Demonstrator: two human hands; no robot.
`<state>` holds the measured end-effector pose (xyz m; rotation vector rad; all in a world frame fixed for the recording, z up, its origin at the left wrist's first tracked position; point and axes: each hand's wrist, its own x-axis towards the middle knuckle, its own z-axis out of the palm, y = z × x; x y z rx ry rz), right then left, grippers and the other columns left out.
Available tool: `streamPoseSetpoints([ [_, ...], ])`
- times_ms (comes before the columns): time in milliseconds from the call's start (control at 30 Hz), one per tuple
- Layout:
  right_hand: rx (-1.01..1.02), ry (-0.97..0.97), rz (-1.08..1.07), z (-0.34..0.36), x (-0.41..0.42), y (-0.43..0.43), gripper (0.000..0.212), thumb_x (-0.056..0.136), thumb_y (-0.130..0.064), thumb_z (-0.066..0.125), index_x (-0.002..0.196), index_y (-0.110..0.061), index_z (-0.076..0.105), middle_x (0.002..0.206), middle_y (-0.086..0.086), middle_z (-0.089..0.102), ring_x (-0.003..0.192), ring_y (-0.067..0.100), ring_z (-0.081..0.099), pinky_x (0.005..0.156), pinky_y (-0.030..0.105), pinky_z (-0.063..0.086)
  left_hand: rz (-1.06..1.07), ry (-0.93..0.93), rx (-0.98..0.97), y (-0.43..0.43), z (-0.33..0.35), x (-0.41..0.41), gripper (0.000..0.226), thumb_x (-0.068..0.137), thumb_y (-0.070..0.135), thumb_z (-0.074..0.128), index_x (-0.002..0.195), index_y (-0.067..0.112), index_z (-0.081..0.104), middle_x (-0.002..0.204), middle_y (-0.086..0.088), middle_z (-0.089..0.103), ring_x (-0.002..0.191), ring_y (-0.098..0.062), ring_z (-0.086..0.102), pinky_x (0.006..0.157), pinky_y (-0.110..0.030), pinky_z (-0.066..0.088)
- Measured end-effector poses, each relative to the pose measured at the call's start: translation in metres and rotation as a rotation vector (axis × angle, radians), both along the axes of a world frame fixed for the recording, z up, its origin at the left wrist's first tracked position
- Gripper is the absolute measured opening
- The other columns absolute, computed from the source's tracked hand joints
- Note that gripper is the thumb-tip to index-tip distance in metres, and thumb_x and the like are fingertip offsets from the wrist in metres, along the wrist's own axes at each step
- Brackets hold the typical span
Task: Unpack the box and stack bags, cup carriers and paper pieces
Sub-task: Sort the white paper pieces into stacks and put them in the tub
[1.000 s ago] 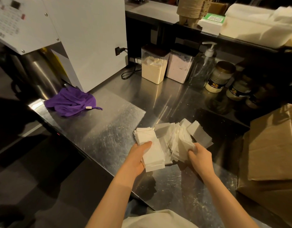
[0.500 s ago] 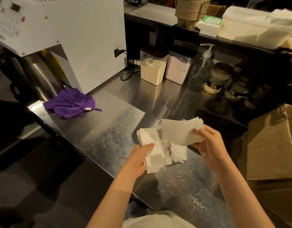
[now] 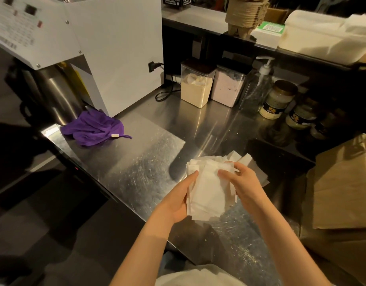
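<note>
One steel worktop [image 3: 136, 162] carries everything. White machine [image 3: 116, 48] far left, cardboard box [image 3: 343, 193] at right edge. Purple cloth [image 3: 93, 127] crumpled just beside machine. Stack of white paper pieces [image 3: 209, 188] at worktop's near side, between both hands. Left hand [image 3: 176, 201] grips stack's left edge; right hand [image 3: 246, 182] grips right edge, thumbs on top.

Scratched, glossy steel counter [image 3: 136, 162], matt white paper pieces [image 3: 209, 188], soft purple cloth [image 3: 91, 129], brown cardboard box [image 3: 343, 186]
</note>
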<state>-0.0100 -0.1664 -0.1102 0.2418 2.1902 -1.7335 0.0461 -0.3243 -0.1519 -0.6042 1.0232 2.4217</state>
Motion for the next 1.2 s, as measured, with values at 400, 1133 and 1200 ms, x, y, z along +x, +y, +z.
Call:
streamPoseSetpoints([
  [400,0.013,-0.074,0.023,-0.02,0.014,-0.01,0.036,0.094,-0.024,0.058,0.128,-0.018,0.048,0.126,0.001,0.055,0.11,0.022,0.056,0.096,0.046,0.051,0.042,-0.016,-0.072,0.007,-0.007,-0.002,0.045,0.09,0.043,0.061,0.128,0.019,0.061,0.119,-0.011,0.069,0.114,-0.032,0.063,0.103,-0.052,0.046],
  [1133,-0.046,-0.165,0.119,-0.019,0.022,-0.018,0.051,0.097,-0.051,0.043,0.14,-0.024,0.037,0.136,-0.01,0.046,0.124,0.022,0.049,0.106,0.045,0.041,0.024,-0.036,-0.3,0.01,-0.009,-0.001,0.036,0.088,0.014,0.069,0.122,0.008,0.063,0.109,-0.015,0.072,0.102,-0.033,0.068,0.089,-0.049,0.055],
  [1200,-0.051,-0.148,0.158,-0.023,0.025,-0.019,0.045,0.096,-0.05,0.044,0.135,-0.028,0.043,0.13,-0.004,0.055,0.115,0.019,0.056,0.103,0.044,0.045,0.025,-0.031,-0.321,0.014,-0.011,-0.003,0.035,0.089,0.017,0.069,0.122,0.011,0.063,0.108,-0.013,0.073,0.101,-0.032,0.069,0.089,-0.049,0.055],
])
